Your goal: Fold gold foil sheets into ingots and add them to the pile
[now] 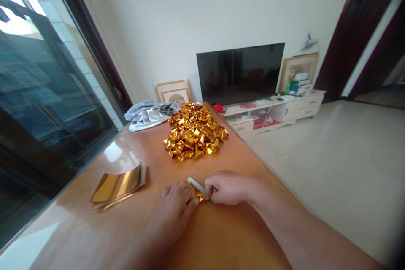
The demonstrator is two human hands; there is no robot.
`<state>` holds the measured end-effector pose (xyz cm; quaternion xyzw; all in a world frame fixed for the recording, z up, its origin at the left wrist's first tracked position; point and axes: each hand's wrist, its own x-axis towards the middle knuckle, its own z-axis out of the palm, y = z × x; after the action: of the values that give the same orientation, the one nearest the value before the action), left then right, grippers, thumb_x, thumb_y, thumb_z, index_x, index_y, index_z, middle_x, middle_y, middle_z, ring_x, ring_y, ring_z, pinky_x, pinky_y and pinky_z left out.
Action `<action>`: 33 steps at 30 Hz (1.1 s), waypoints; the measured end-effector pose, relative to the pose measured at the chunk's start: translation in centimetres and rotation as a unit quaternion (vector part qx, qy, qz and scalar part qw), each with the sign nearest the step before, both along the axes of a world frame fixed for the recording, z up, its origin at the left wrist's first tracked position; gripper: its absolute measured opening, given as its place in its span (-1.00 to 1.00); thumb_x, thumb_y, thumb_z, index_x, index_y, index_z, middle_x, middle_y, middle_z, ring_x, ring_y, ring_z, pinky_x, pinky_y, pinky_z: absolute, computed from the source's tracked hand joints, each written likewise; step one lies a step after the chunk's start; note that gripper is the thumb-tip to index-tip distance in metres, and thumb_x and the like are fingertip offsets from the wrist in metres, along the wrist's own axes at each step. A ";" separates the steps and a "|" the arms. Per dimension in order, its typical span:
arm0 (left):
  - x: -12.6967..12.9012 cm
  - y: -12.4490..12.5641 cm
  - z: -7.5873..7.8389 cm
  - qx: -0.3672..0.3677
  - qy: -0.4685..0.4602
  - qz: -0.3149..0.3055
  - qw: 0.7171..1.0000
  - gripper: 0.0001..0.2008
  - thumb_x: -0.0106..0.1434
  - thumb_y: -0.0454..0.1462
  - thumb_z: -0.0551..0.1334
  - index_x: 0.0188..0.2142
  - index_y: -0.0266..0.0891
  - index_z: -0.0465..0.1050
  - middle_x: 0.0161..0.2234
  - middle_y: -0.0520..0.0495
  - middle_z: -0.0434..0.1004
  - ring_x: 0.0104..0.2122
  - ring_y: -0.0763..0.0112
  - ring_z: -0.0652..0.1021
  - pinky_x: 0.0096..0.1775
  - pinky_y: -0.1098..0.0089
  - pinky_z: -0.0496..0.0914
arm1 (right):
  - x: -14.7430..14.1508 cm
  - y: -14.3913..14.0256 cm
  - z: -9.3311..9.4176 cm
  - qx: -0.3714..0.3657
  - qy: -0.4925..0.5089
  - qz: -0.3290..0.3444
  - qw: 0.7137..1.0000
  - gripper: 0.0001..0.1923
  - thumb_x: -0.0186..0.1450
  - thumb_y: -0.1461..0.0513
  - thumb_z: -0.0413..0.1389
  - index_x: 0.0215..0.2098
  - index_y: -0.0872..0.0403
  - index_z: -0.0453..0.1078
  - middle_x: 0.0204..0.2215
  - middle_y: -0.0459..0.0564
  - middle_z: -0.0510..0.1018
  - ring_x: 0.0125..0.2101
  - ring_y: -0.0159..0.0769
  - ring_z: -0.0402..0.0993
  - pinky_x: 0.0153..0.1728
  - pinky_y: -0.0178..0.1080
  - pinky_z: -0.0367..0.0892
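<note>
Both hands work on one sheet of gold foil paper (200, 191), partly folded, with a pale strip of its back showing along the far edge. My left hand (179, 198) rests on the table, its fingers closed on the sheet's left end. My right hand (226, 187) is curled, with thumb and forefinger pinching the right end. Beyond them lies a heap of folded gold foil pieces (196, 133). To the left of my left hand is a stack of flat gold foil sheets (122, 185), slightly curled up at the far side.
The brown table (152, 147) runs away from me. Grey cloth (148, 116) is bunched at its far left end. A white TV cabinet (284, 112) with a television (242, 74) stands beyond, along the wall. A glass door (47, 71) is at left.
</note>
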<state>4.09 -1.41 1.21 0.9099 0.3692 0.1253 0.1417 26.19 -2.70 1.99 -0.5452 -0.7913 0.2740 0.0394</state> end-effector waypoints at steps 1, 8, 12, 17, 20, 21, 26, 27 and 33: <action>0.0 0.0 0.0 -0.002 0.002 0.002 1.000 -0.77 0.41 -0.21 0.04 -0.36 -0.18 0.35 -0.25 -0.02 0.44 -0.22 0.29 0.44 -0.12 0.24 0.29 | 0.0 0.0 0.1 -0.001 0.001 0.000 1.000 -0.70 0.08 0.27 0.12 -0.23 -0.02 0.54 -0.35 -0.13 0.62 -0.46 -0.38 0.44 -0.54 -0.39 0.09; 0.1 0.3 0.0 -0.008 0.007 0.009 1.000 -0.75 0.43 -0.17 0.01 -0.33 -0.17 0.34 -0.24 -0.03 0.45 -0.20 0.27 0.45 -0.14 0.24 0.28 | -0.1 0.0 0.5 0.013 0.002 0.007 1.000 -0.76 0.17 0.13 0.13 -0.24 0.01 0.54 -0.38 -0.11 0.61 -0.46 -0.38 0.42 -0.53 -0.38 0.07; 0.2 0.4 -0.4 0.001 0.024 0.019 1.000 -0.74 0.44 -0.16 0.01 -0.32 -0.17 0.35 -0.23 -0.03 0.44 -0.19 0.25 0.44 -0.16 0.25 0.27 | -0.4 0.1 0.0 0.020 -0.013 -0.009 1.000 -0.79 0.20 0.18 0.08 -0.29 0.02 0.55 -0.41 -0.11 0.61 -0.49 -0.39 0.42 -0.54 -0.37 0.05; 0.2 0.6 -1.0 0.017 0.031 0.023 0.999 -0.74 0.45 -0.15 -0.01 -0.29 -0.17 0.36 -0.20 -0.06 0.44 -0.18 0.25 0.44 -0.17 0.27 0.27 | -0.6 0.1 -0.2 0.026 -0.045 -0.017 0.999 -0.82 0.19 0.20 0.10 -0.34 0.03 0.55 -0.42 -0.08 0.61 -0.52 -0.38 0.38 -0.54 -0.35 0.04; 0.3 0.8 -1.2 0.022 0.027 0.019 0.999 -0.74 0.45 -0.17 -0.02 -0.28 -0.18 0.37 -0.19 -0.08 0.44 -0.18 0.25 0.44 -0.17 0.29 0.29 | -0.6 0.1 -0.4 0.030 -0.053 -0.010 0.998 -0.82 0.19 0.21 0.09 -0.36 0.04 0.54 -0.44 -0.07 0.60 -0.53 -0.38 0.37 -0.54 -0.35 0.03; 0.4 0.9 -1.3 0.022 0.027 0.018 0.999 -0.74 0.45 -0.17 -0.02 -0.27 -0.18 0.37 -0.19 -0.08 0.44 -0.18 0.25 0.44 -0.17 0.28 0.29 | -0.6 0.1 -0.4 0.029 -0.050 -0.007 0.998 -0.83 0.18 0.22 0.10 -0.36 0.04 0.55 -0.44 -0.07 0.60 -0.53 -0.38 0.37 -0.54 -0.35 0.03; 0.6 1.0 -1.5 0.032 0.034 0.018 0.999 -0.77 0.44 -0.20 0.00 -0.24 -0.19 0.38 -0.15 -0.12 0.45 -0.17 0.23 0.44 -0.15 0.26 0.31 | -0.2 0.2 -0.5 0.017 -0.021 -0.008 1.000 -0.79 0.13 0.22 0.13 -0.29 0.04 0.55 -0.39 -0.08 0.62 -0.49 -0.39 0.40 -0.54 -0.37 0.06; 0.6 1.0 -1.5 0.035 0.035 0.018 0.999 -0.77 0.44 -0.20 0.00 -0.24 -0.19 0.38 -0.14 -0.13 0.45 -0.17 0.23 0.44 -0.15 0.26 0.31 | -0.1 0.3 -0.4 0.008 -0.015 -0.003 1.000 -0.78 0.12 0.24 0.12 -0.28 0.04 0.56 -0.39 -0.08 0.61 -0.49 -0.39 0.40 -0.54 -0.38 0.07; 0.4 1.0 -1.8 0.042 0.031 0.020 0.998 -0.75 0.44 -0.19 -0.01 -0.25 -0.19 0.38 -0.16 -0.12 0.44 -0.18 0.24 0.44 -0.16 0.27 0.32 | 0.4 0.7 -0.4 -0.027 0.014 0.025 0.999 -0.72 0.12 0.28 0.04 -0.29 0.07 0.56 -0.45 -0.12 0.58 -0.52 -0.43 0.37 -0.54 -0.40 0.10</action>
<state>4.54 -0.44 -0.54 0.9111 0.3857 0.1150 0.0890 26.64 -1.98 1.59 -0.5221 -0.7965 0.3036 0.0293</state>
